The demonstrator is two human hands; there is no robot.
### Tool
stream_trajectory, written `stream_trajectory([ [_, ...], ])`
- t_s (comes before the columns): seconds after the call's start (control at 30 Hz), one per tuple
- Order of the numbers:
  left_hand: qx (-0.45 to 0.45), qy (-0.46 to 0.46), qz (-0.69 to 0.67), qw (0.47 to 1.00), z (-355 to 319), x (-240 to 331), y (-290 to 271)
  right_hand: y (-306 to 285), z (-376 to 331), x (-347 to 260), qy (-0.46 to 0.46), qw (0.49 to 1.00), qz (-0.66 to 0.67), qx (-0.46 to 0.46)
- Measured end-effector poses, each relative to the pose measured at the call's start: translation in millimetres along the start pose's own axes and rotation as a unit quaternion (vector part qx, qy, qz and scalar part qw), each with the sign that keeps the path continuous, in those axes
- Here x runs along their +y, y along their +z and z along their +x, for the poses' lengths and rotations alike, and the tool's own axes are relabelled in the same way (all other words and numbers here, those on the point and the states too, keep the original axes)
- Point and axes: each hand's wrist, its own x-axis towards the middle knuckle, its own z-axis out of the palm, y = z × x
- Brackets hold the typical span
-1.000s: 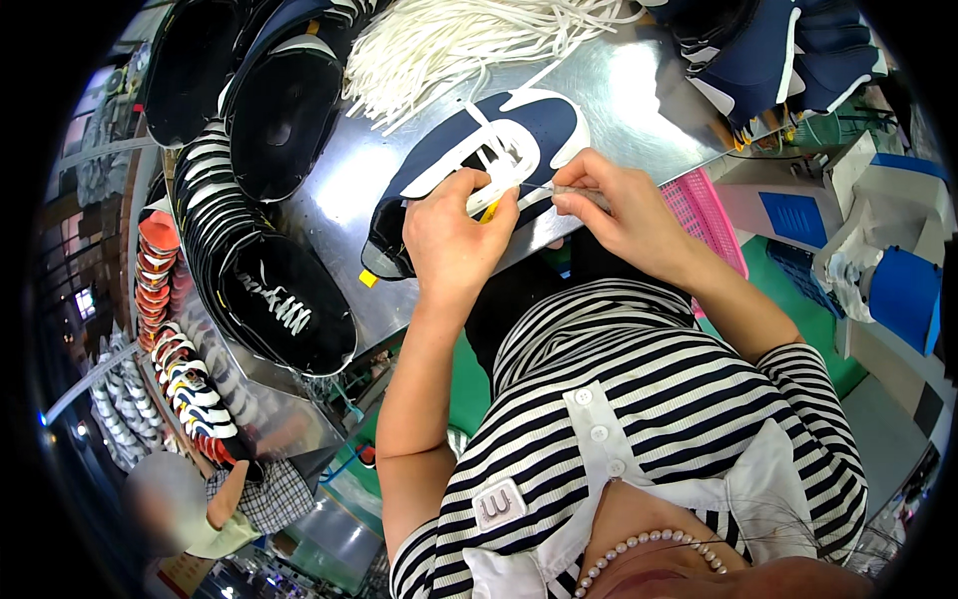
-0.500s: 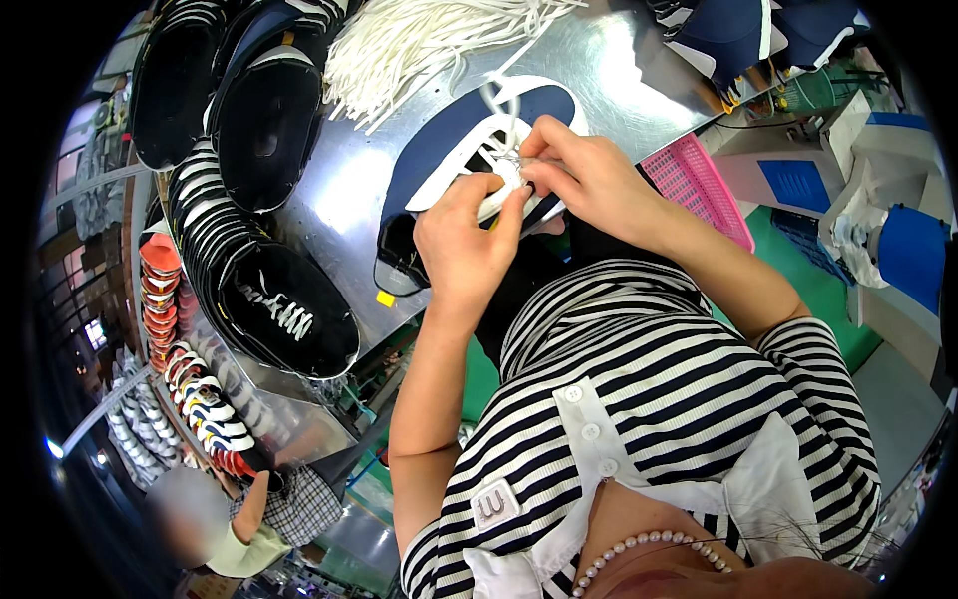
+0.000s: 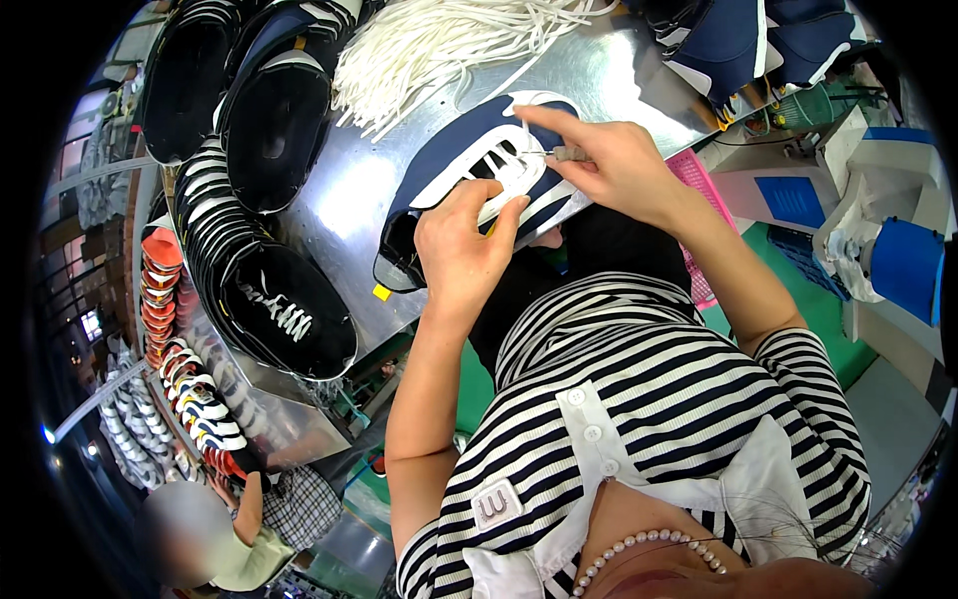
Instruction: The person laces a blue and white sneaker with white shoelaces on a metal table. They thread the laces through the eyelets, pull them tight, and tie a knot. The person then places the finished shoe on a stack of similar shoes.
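Note:
A navy and white shoe upper lies on the metal table, its black-lined opening toward the left. My left hand is closed on the upper's near edge, thumb and forefinger pinching beside the lacing slots. My right hand grips a small hand tool with a short pale handle and a thin metal shank. The shank points left at the toe end of the white eyelet panel; its very tip is too fine to make out. A white lace runs from the panel up to my right forefinger.
A heap of white laces lies at the far side of the metal table. Nested dark uppers line the left; more navy uppers sit far right. A pink basket is beyond my right wrist. Someone works at lower left.
My right hand has moved right, away from my left fingers, and the tool now shows in it. The raised lace loop has come down. My left hand stays on the upper.

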Motion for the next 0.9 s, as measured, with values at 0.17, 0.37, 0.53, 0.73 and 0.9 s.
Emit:
stream_trajectory([
  [0.17, 0.050, 0.003, 0.024, 0.998, 3, -4, -5, -16, -11, -12, -0.043, 0.983, -0.112, -0.142],
  [0.37, 0.090, 0.028, 0.041, 0.995, 15, -9, -16, -23, -41, -22, 0.035, 0.974, 0.055, -0.218],
  [0.53, 0.063, 0.098, 0.044, 0.992, 16, 14, -27, 6, 10, -22, 0.155, 0.934, 0.317, -0.064],
  [0.73, 0.092, 0.116, 0.079, 0.986, 16, 18, -44, 26, -5, -26, 0.155, 0.891, 0.397, -0.159],
  [0.9, 0.046, 0.063, 0.043, 0.996, 24, 15, -49, 20, -54, -15, -0.005, 0.955, 0.260, -0.143],
])
